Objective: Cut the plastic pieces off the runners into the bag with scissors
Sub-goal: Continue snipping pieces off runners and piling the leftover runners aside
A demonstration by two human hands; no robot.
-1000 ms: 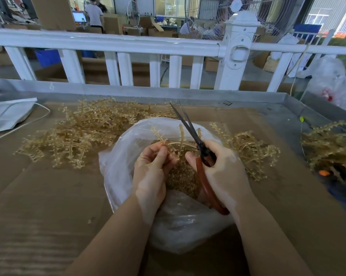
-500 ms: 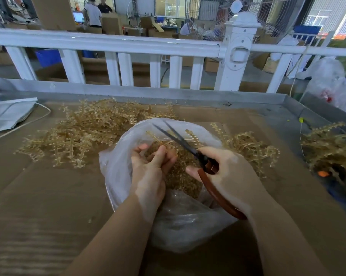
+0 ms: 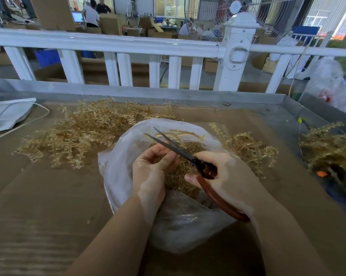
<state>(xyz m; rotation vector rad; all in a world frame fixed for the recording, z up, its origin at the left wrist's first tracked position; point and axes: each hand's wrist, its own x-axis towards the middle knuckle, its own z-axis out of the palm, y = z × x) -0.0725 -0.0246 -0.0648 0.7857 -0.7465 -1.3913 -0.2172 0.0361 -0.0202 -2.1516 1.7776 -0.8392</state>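
Observation:
A clear plastic bag (image 3: 118, 168) lies open on the cardboard, with a heap of small amber cut pieces (image 3: 180, 182) inside. My right hand (image 3: 228, 176) grips red-handled scissors (image 3: 214, 188); their dark blades are parted and point up and left over the bag. My left hand (image 3: 150, 172) hovers over the bag mouth with its fingers curled toward the blades; whether it pinches a piece of runner is hard to tell. An amber runner (image 3: 180, 134) arches behind the blades at the bag's far rim.
A large pile of amber runners (image 3: 74, 136) lies left of the bag, a smaller pile (image 3: 247, 148) right of it, another (image 3: 327, 148) at the far right. A grey metal tray rim (image 3: 148, 92) and a white fence (image 3: 112, 44) stand behind. White paper (image 3: 7, 114) lies far left.
The scissors have swung from pointing up to pointing left across the bag, with blades parted. The runner held upright a second ago has dropped toward the bag. My left hand has loosened.

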